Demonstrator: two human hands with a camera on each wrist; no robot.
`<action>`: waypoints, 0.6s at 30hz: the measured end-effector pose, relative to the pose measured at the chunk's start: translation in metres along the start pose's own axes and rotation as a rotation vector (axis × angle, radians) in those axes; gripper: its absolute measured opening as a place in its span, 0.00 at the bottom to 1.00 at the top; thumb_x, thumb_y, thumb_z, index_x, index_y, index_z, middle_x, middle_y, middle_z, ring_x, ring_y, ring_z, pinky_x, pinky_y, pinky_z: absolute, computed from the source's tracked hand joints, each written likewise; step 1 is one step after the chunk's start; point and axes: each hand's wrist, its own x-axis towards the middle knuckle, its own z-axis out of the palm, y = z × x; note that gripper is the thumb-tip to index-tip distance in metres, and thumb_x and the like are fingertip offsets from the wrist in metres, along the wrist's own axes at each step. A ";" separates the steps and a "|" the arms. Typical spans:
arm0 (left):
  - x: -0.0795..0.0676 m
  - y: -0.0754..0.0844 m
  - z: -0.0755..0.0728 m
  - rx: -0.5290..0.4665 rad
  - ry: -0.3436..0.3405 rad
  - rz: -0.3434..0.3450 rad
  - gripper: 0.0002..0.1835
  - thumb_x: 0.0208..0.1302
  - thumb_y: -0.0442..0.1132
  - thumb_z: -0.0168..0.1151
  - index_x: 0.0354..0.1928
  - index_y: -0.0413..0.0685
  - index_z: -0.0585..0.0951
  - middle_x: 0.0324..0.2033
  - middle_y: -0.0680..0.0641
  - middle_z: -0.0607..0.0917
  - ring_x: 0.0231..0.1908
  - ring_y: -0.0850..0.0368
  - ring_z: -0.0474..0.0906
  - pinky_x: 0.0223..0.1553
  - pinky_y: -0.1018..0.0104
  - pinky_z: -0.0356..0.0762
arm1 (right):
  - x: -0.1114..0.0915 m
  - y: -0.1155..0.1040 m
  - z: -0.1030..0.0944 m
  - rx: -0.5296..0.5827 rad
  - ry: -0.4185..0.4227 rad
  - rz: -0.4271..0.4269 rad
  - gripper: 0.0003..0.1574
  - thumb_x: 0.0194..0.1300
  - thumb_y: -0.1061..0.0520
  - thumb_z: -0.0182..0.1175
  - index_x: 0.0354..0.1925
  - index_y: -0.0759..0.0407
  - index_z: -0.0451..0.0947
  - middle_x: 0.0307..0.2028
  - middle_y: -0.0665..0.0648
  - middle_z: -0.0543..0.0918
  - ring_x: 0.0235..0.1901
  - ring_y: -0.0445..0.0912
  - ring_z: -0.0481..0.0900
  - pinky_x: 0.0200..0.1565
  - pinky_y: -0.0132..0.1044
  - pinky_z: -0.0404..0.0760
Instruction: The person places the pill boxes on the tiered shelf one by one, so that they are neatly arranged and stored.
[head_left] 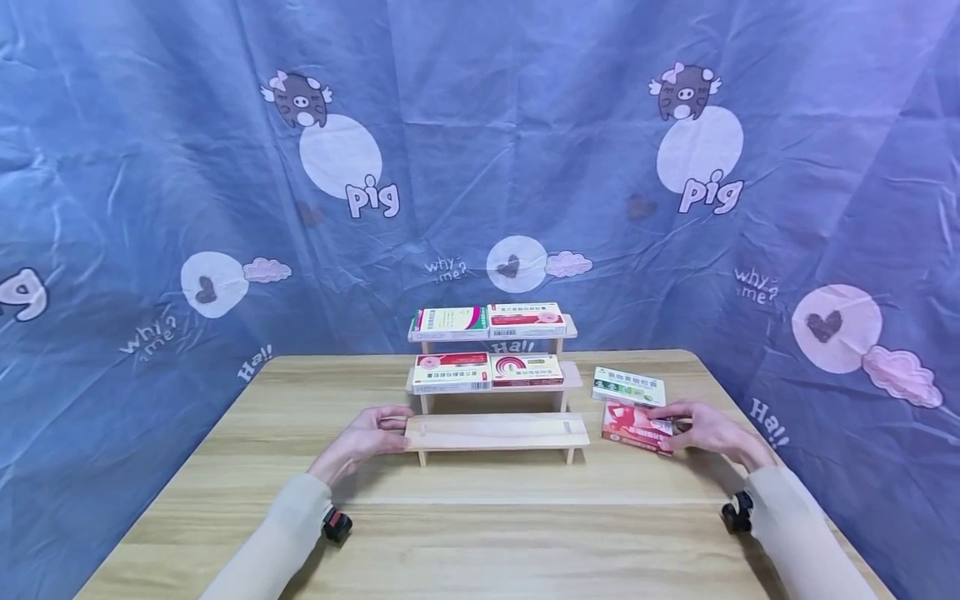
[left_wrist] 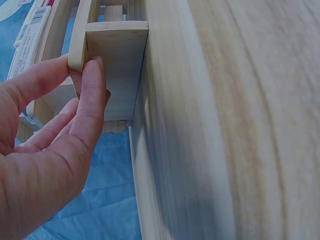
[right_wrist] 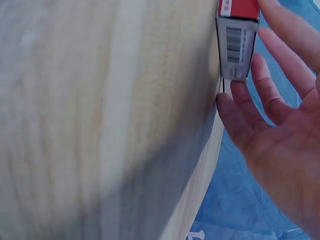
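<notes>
My left hand [head_left: 369, 433] pinches the left end of the lowest step of a three-step wooden display stand [head_left: 495, 431]; in the left wrist view the thumb and fingers close on the end of that board [left_wrist: 76, 50]. At the stand's right, my right hand [head_left: 708, 429] holds the right end of a red medicine box [head_left: 636, 425] lying on the table. The right wrist view shows the box's barcode end [right_wrist: 235, 47] with fingers around it; part of the grip is out of frame. A white and green medicine box [head_left: 628, 385] lies just behind the red one.
On the middle step lie two red and white medicine boxes [head_left: 452, 372]. The top step bears a green and white box [head_left: 450, 320] beside another red and white box [head_left: 527, 317]. A blue printed curtain [head_left: 480, 150] hangs behind the wooden table [head_left: 480, 542].
</notes>
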 end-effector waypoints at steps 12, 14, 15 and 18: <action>-0.002 -0.001 0.001 0.000 0.004 -0.001 0.36 0.55 0.22 0.63 0.67 0.25 0.62 0.60 0.25 0.73 0.42 0.56 0.83 0.47 0.64 0.85 | -0.004 0.001 0.003 0.015 -0.055 -0.058 0.41 0.41 0.55 0.76 0.56 0.64 0.79 0.59 0.76 0.70 0.58 0.69 0.65 0.57 0.66 0.69; -0.002 -0.001 0.001 -0.003 0.005 -0.001 0.36 0.55 0.22 0.63 0.67 0.24 0.62 0.60 0.25 0.73 0.42 0.56 0.83 0.47 0.64 0.85 | -0.005 0.002 0.003 0.003 -0.061 -0.087 0.42 0.41 0.55 0.77 0.57 0.62 0.78 0.60 0.76 0.71 0.59 0.69 0.65 0.58 0.65 0.69; -0.001 -0.001 0.001 -0.002 0.006 -0.001 0.36 0.55 0.22 0.63 0.67 0.25 0.62 0.60 0.25 0.73 0.42 0.56 0.83 0.47 0.64 0.85 | -0.006 0.003 0.004 -0.010 -0.065 -0.115 0.42 0.41 0.56 0.77 0.57 0.63 0.78 0.60 0.76 0.71 0.58 0.68 0.66 0.58 0.60 0.70; -0.001 0.000 0.001 0.002 0.006 0.001 0.36 0.55 0.22 0.63 0.67 0.25 0.62 0.60 0.25 0.73 0.43 0.56 0.83 0.47 0.64 0.85 | -0.006 0.003 0.005 0.002 -0.071 -0.124 0.43 0.41 0.56 0.77 0.58 0.62 0.77 0.59 0.74 0.73 0.56 0.58 0.70 0.57 0.43 0.70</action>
